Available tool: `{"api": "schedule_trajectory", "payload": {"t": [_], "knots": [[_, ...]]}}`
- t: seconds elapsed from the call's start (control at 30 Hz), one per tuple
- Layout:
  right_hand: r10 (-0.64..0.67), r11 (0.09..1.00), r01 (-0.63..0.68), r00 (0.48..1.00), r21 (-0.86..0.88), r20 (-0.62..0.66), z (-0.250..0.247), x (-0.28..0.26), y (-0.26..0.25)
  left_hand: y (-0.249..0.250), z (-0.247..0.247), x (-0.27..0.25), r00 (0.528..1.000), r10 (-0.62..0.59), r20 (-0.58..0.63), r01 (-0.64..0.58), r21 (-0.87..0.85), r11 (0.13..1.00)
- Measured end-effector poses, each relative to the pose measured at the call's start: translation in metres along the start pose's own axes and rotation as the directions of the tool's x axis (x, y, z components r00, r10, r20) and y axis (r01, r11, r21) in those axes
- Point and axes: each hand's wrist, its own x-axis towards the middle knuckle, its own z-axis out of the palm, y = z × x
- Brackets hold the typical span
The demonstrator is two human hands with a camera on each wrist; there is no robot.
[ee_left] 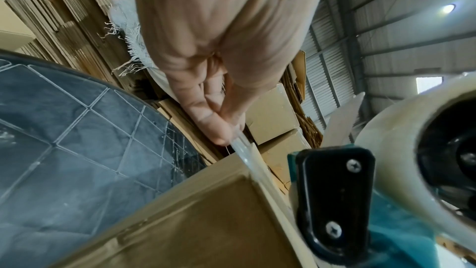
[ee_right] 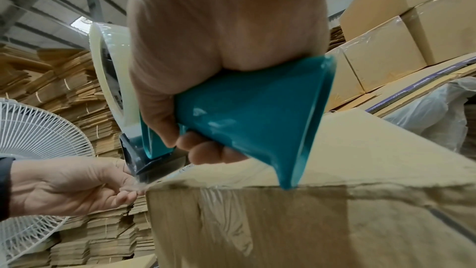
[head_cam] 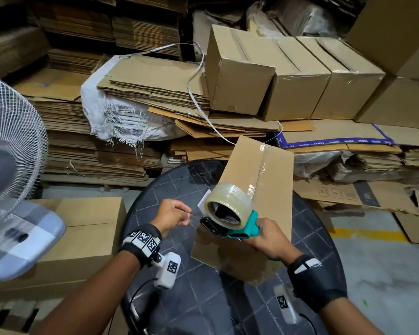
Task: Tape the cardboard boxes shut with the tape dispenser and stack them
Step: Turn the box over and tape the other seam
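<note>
Teal plastic fills the right hand (head_cam: 267, 238), whose grip wraps the handle of the tape dispenser (head_cam: 230, 217) at 6 o'clock on the cardboard box (head_cam: 249, 197). At 9 o'clock of it, the left hand (head_cam: 172, 215) pinches the loose clear tape end (ee_left: 240, 146) just off the box's near corner. This box lies on the round dark bench (head_cam: 203, 298); tape already runs along its top seam, so I judge this strip nearly finished, stacking still left. At 12 o'clock, well apart, taped boxes (head_cam: 298, 78) stand in a row.
</note>
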Motion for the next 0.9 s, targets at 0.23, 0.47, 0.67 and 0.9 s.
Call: {"api": "schedule_trajectory", "payload": {"t": [0.23,0.47,0.67,0.9], "knots": [[0.001,0.996,-0.001,1.0,-0.094,0.002,0.004,0.006,0.001,-0.028,0.014,0.012,0.999,0.036,-0.032,-0.037,-0.035,0.999],[0.022,0.991,-0.023,1.0,-0.129,-0.004,0.005,0.015,0.004,-0.073,0.042,-0.002,0.916,0.397,-0.052,-0.361,0.322,0.875],[0.032,0.986,-0.031,0.999,-0.164,0.001,0.005,0.018,0.004,-0.075,0.043,-0.004,0.875,0.47,-0.121,-0.382,0.425,0.821],[-0.007,0.983,0.007,1.0,-0.181,0.005,0.008,0.019,0.007,-0.074,0.058,-0.022,0.838,0.435,-0.329,-0.385,0.209,0.899]]}}
